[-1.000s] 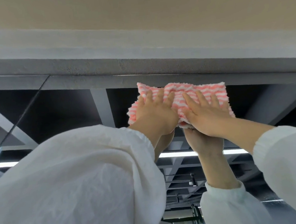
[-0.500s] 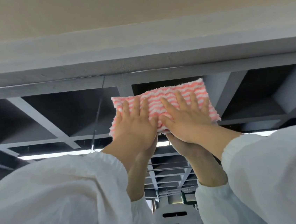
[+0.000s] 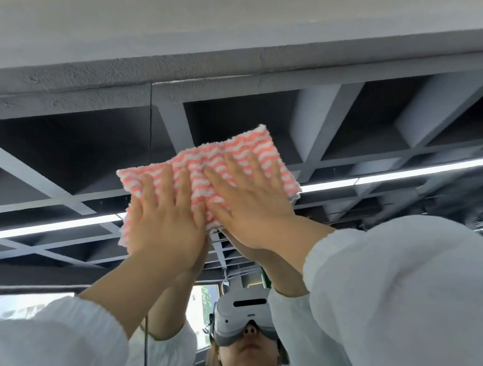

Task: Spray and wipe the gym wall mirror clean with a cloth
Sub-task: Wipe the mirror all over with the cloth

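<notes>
Pink-striped cloth [image 3: 203,175] is being pressed flat against the mirror [image 3: 378,138] by left hand [image 3: 164,223] and right hand [image 3: 251,205], fingers straight.

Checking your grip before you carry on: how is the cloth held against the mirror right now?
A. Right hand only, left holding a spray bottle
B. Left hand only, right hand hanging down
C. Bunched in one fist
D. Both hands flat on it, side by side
D: the left hand and right hand both press flat, fingers straight, on the striped cloth.
</notes>
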{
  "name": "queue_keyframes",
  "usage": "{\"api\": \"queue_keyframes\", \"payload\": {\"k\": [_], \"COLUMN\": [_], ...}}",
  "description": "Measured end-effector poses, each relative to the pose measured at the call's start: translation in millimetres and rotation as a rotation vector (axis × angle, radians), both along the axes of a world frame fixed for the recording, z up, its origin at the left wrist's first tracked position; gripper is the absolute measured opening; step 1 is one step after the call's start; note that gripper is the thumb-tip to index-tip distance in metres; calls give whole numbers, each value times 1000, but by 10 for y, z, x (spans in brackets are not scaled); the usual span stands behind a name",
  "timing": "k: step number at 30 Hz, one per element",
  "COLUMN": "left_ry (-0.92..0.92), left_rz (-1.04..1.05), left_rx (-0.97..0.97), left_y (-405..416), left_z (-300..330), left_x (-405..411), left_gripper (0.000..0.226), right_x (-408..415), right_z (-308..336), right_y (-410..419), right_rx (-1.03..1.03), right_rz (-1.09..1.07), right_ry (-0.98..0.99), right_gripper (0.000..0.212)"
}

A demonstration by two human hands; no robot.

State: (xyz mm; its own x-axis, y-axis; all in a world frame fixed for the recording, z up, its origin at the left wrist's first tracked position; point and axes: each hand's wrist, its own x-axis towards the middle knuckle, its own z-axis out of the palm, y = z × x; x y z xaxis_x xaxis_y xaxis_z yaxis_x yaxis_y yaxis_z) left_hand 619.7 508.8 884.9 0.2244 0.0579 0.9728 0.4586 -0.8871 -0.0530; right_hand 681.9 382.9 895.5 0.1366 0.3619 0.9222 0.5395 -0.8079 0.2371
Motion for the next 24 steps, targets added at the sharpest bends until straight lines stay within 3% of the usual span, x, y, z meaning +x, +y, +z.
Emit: {"api": "queue_keyframes", "payload": {"k": [13, 24], "left_ry": [46, 267], "left_rz": [-92, -172], "left_rx": [-7, 132], "left_y": [-1057, -2443], "left_z": [-410, -955], "left_x": [462, 1098], "left_gripper": [60, 58], "right_x": [493, 1105], "right_z": [-360, -1167], "right_y": [-1073, -2474], "right_rx": [-5, 169], "right_rz": [-50, -84], "right_ry": [52, 201], "right_gripper": [63, 70]}}
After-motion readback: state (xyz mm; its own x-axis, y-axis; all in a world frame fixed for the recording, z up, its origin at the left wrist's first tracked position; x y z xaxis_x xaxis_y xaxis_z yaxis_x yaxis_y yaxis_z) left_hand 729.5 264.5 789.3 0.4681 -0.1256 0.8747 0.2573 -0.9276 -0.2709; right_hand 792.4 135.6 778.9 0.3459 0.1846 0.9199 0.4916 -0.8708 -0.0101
